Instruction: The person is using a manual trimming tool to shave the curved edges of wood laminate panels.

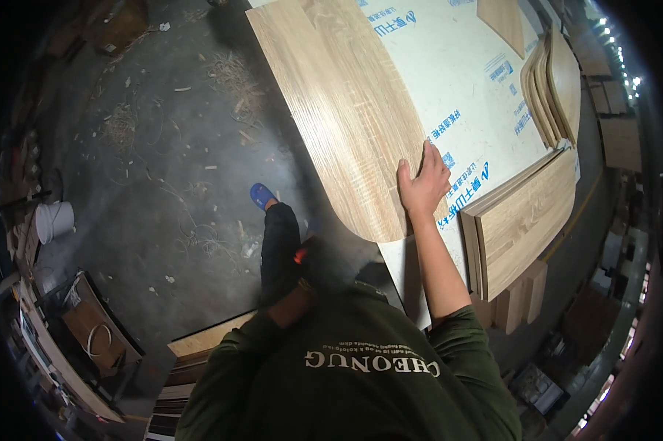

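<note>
A long wood-grain board (346,110) with a rounded near corner lies on a white printed sheet (456,73). At its right edge rests my right hand (424,184), thumb and fingers spread, its thumb by the board's edge and its fingers over the sheet. My left hand (293,303) is low in front of my body, close to a dark, blurred object (331,264) near the board's rounded end. An orange-red spot shows on or beside that object. Shadow and blur hide the left fingers, so I cannot see their grip.
To the right stand stacked wood-grain panels (526,220) and several curved panels (559,88). Wood shavings (228,77) litter the grey floor at left, where a white bucket (54,223) stands. More boards (184,375) are stacked beside my left arm. My blue shoe (261,195) shows below.
</note>
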`<action>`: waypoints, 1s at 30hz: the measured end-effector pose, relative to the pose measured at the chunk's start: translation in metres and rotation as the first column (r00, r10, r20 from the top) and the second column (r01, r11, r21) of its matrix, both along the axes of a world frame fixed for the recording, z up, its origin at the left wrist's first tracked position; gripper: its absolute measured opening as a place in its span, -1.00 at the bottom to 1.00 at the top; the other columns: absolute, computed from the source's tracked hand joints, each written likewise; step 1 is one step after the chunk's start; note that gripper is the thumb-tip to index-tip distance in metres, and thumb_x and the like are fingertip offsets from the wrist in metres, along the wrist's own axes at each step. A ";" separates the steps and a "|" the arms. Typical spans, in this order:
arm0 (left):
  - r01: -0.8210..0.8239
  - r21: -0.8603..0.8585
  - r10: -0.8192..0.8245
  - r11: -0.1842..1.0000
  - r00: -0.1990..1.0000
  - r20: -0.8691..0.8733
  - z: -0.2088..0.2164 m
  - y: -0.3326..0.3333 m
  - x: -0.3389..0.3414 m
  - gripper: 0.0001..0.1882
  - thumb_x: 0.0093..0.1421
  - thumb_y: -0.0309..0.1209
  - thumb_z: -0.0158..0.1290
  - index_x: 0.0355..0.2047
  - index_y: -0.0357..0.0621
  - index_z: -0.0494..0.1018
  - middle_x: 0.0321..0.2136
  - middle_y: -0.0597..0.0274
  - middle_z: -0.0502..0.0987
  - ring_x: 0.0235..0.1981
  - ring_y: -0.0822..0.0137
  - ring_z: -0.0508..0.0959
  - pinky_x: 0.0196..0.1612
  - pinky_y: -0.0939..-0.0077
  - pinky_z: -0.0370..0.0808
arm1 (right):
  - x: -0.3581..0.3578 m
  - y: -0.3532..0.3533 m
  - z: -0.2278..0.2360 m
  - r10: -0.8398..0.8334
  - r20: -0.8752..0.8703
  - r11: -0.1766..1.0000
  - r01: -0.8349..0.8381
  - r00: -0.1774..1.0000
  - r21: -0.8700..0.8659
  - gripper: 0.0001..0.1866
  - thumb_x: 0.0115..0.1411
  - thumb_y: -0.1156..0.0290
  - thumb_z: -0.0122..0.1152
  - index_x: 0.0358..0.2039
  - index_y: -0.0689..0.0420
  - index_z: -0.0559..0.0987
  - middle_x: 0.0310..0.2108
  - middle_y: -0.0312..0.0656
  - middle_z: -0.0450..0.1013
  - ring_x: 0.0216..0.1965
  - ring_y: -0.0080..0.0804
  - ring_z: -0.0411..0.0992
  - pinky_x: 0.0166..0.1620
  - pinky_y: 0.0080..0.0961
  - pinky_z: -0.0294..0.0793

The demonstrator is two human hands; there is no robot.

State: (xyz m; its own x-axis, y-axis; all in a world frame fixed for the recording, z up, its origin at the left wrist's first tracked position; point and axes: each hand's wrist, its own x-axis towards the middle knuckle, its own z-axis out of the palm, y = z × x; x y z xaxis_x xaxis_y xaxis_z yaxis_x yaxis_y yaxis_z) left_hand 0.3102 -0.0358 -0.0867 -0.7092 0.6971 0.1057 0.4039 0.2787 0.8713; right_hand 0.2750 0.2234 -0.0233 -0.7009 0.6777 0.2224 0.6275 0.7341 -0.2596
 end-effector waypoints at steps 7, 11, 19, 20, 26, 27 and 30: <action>-0.268 -0.088 0.229 0.959 0.924 -0.307 0.051 0.012 -0.095 -0.63 0.23 -0.43 -0.04 0.04 -0.23 0.41 -0.04 -0.01 0.51 -0.07 0.09 0.54 -0.01 0.31 0.45 | 0.032 0.003 -0.005 0.049 -0.166 0.995 -0.062 0.985 -0.076 -0.32 -0.01 0.24 0.29 0.14 0.17 0.38 0.12 0.01 0.35 0.13 -0.01 0.25 0.20 -0.12 0.16; -0.340 -0.176 0.322 0.924 0.939 -0.124 0.051 0.027 -0.128 -0.60 0.23 -0.47 -0.10 0.10 -0.11 0.35 -0.04 0.05 0.51 -0.11 0.06 0.55 -0.06 0.24 0.49 | 0.042 -0.020 -0.010 0.016 -0.150 0.994 -0.032 0.989 -0.103 -0.27 -0.02 0.24 0.30 0.18 0.19 0.33 0.16 0.05 0.29 0.16 0.03 0.21 0.22 -0.11 0.13; 0.052 0.017 -0.048 0.998 0.979 -0.197 0.035 0.034 -0.249 -0.62 0.23 -0.38 -0.12 0.06 0.01 0.44 -0.10 0.04 0.55 -0.14 0.05 0.56 -0.04 0.23 0.49 | 0.063 -0.056 0.004 0.331 -0.003 0.933 -0.327 0.944 -0.150 -0.16 0.03 0.11 0.28 0.29 0.11 0.22 0.35 0.17 -0.06 0.33 0.21 -0.09 0.30 0.01 -0.06; 0.082 0.022 -0.077 0.996 0.983 -0.168 0.033 0.036 -0.252 -0.63 0.23 -0.41 -0.09 0.05 -0.03 0.46 -0.09 0.07 0.56 -0.11 0.07 0.56 -0.02 0.31 0.49 | 0.070 -0.047 0.001 0.396 0.086 0.909 -0.378 0.914 -0.176 -0.13 0.02 0.01 0.26 0.31 0.05 0.20 0.38 0.13 -0.13 0.38 0.22 -0.19 0.31 0.12 -0.15; -0.029 -0.095 -0.015 0.995 0.902 -0.431 0.040 0.001 -0.160 -0.64 0.15 -0.43 0.03 -0.02 -0.09 0.50 -0.28 0.16 0.60 -0.29 0.13 0.57 -0.22 0.34 0.49 | 0.075 -0.041 0.002 0.387 0.074 0.908 -0.366 0.919 -0.205 -0.11 -0.02 0.01 0.28 0.31 -0.01 0.22 0.39 0.04 -0.12 0.38 0.27 -0.23 0.29 0.24 -0.17; 0.022 -0.166 -0.095 0.986 0.887 -0.451 0.039 -0.011 -0.138 -0.63 0.14 -0.42 0.03 -0.01 -0.09 0.49 -0.34 0.16 0.57 -0.34 0.14 0.55 -0.27 0.33 0.47 | 0.074 -0.043 0.001 0.380 0.077 0.907 -0.355 0.922 -0.225 -0.11 -0.03 0.01 0.30 0.30 0.00 0.22 0.39 0.05 -0.11 0.37 0.29 -0.22 0.28 0.25 -0.16; 0.246 -0.089 -0.262 0.965 0.916 -0.304 0.000 -0.041 -0.085 -0.59 0.13 -0.36 0.03 0.01 -0.16 0.46 -0.39 0.15 0.53 -0.39 0.17 0.54 -0.31 0.28 0.45 | 0.069 -0.046 0.001 0.379 0.062 0.912 -0.361 0.923 -0.197 -0.12 -0.07 -0.02 0.33 0.26 0.00 0.27 0.37 0.05 -0.07 0.35 0.34 -0.16 0.24 0.34 -0.10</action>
State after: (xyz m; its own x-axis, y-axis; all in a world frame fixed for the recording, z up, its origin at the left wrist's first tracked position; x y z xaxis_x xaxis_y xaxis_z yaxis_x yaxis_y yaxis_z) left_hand 0.2256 -0.0767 -0.0865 -0.4445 0.8592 0.2535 0.7145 0.1694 0.6788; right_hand 0.3442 0.1774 -0.0224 -0.9208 0.3879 0.0407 0.3488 0.8655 -0.3597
